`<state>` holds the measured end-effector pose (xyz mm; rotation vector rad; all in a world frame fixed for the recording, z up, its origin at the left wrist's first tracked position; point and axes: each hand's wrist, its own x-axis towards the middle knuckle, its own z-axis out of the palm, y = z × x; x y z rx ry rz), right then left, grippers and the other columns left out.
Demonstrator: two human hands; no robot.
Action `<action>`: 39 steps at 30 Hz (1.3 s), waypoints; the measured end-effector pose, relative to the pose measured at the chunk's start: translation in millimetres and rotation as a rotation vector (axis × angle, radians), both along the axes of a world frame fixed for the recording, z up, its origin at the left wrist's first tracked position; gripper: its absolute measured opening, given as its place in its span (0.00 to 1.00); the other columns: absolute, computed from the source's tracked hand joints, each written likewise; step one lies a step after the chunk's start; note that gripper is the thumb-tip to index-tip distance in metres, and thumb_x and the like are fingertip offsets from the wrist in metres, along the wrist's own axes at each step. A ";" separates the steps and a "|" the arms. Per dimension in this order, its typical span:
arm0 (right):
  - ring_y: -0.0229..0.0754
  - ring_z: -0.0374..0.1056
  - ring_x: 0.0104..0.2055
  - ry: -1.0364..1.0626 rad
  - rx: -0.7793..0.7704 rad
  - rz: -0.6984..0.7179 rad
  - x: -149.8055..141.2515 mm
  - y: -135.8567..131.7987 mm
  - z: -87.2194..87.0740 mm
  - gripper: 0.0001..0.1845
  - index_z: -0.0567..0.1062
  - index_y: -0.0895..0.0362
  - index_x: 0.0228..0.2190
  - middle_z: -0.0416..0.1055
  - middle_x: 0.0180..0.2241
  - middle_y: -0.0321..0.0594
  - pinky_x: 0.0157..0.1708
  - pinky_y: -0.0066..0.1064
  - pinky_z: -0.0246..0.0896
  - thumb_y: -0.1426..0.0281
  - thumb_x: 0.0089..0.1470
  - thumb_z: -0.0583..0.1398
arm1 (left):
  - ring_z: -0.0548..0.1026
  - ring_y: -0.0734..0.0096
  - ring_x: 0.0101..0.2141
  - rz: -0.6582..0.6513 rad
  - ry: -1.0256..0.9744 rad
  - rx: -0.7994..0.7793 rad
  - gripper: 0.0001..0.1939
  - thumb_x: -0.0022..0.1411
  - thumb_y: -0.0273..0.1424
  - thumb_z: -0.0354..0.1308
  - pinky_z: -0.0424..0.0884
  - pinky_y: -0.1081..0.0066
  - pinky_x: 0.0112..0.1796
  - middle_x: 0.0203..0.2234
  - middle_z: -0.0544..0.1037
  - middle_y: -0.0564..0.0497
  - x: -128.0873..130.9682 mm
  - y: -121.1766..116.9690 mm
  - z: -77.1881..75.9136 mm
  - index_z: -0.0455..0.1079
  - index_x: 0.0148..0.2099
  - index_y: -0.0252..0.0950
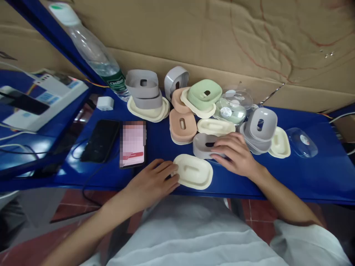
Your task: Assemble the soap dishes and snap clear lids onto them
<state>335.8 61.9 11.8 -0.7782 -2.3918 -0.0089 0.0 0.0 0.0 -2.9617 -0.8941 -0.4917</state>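
My left hand [154, 181] rests on the blue table, its fingertips touching the left edge of a cream oval tray [194, 171] near the front edge. My right hand [235, 153] lies on a grey soap-box shell [203, 145], fingers curved over its right end. Behind them sit a pink shell [182, 125], another cream tray [215, 126], a green shell [204, 94] on a cream tray, and grey shells [260, 125].
A phone [132, 143] and a black device [101, 140] lie left of my hands. A water bottle [91, 50] leans at the back left. Clear lids [302, 141] lie on the right. Cardboard [222, 37] backs the blue table [305, 177].
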 end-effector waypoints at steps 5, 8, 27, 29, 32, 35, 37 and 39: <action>0.48 0.81 0.47 0.161 -0.092 0.045 3.2 -0.2 5.1 0.11 0.81 0.49 0.50 0.84 0.46 0.43 0.50 0.44 0.76 0.70 0.67 0.68 | 0.80 0.55 0.48 0.063 -0.050 -0.051 0.05 0.77 0.29 0.60 0.76 0.56 0.49 0.47 0.82 0.43 -7.4 -9.8 -1.2 0.76 0.46 0.37; 0.48 0.81 0.46 0.227 -0.160 0.011 8.0 0.0 12.0 0.11 0.81 0.50 0.51 0.83 0.45 0.44 0.45 0.41 0.78 0.70 0.69 0.66 | 0.80 0.56 0.49 0.078 -0.071 -0.078 0.05 0.78 0.30 0.59 0.77 0.57 0.49 0.48 0.82 0.44 -6.6 -12.9 -3.9 0.76 0.46 0.37; 0.41 0.75 0.33 -0.128 0.020 0.045 -43.2 -97.5 32.6 0.08 0.80 0.57 0.38 0.82 0.34 0.39 0.36 0.37 0.66 0.68 0.71 0.66 | 0.84 0.58 0.45 0.283 -0.455 -0.188 0.10 0.74 0.25 0.59 0.82 0.61 0.44 0.45 0.82 0.44 7.0 -43.0 -27.5 0.65 0.55 0.39; 0.41 0.75 0.33 -0.127 -0.011 -0.002 -46.6 -103.4 25.9 0.08 0.80 0.58 0.38 0.81 0.33 0.39 0.36 0.37 0.64 0.68 0.71 0.66 | 0.84 0.61 0.45 0.318 -0.539 -0.231 0.11 0.74 0.26 0.60 0.83 0.63 0.44 0.47 0.80 0.44 9.4 -46.1 -30.6 0.65 0.55 0.40; 0.43 0.77 0.39 -0.133 -0.056 -0.052 -54.9 -104.6 13.0 0.07 0.80 0.58 0.42 0.83 0.37 0.41 0.41 0.38 0.65 0.67 0.72 0.65 | 0.83 0.60 0.50 0.363 -0.529 -0.245 0.14 0.75 0.28 0.61 0.84 0.62 0.46 0.57 0.75 0.39 12.4 -48.4 -30.4 0.67 0.59 0.40; 0.49 0.77 0.54 -0.233 -0.130 -0.031 -63.5 -101.7 0.5 0.16 0.78 0.60 0.56 0.83 0.51 0.47 0.57 0.45 0.64 0.63 0.75 0.62 | 0.79 0.49 0.60 0.330 -0.393 -0.176 0.20 0.75 0.28 0.61 0.84 0.52 0.53 0.67 0.68 0.33 12.7 -49.2 -28.5 0.68 0.66 0.41; 0.51 0.73 0.63 -0.287 -0.182 0.005 -66.2 -100.1 -5.3 0.20 0.75 0.59 0.62 0.80 0.60 0.48 0.67 0.50 0.58 0.62 0.76 0.59 | 0.74 0.43 0.65 0.301 -0.330 -0.163 0.23 0.75 0.27 0.61 0.82 0.47 0.57 0.69 0.67 0.32 11.7 -49.6 -29.0 0.67 0.68 0.40; 0.50 0.69 0.68 -0.292 -0.214 0.017 -65.9 -100.0 -8.8 0.20 0.74 0.58 0.64 0.77 0.63 0.47 0.73 0.52 0.51 0.64 0.77 0.57 | 0.72 0.42 0.67 0.293 -0.319 -0.173 0.23 0.75 0.27 0.60 0.80 0.46 0.60 0.70 0.67 0.31 10.7 -49.8 -30.9 0.67 0.69 0.39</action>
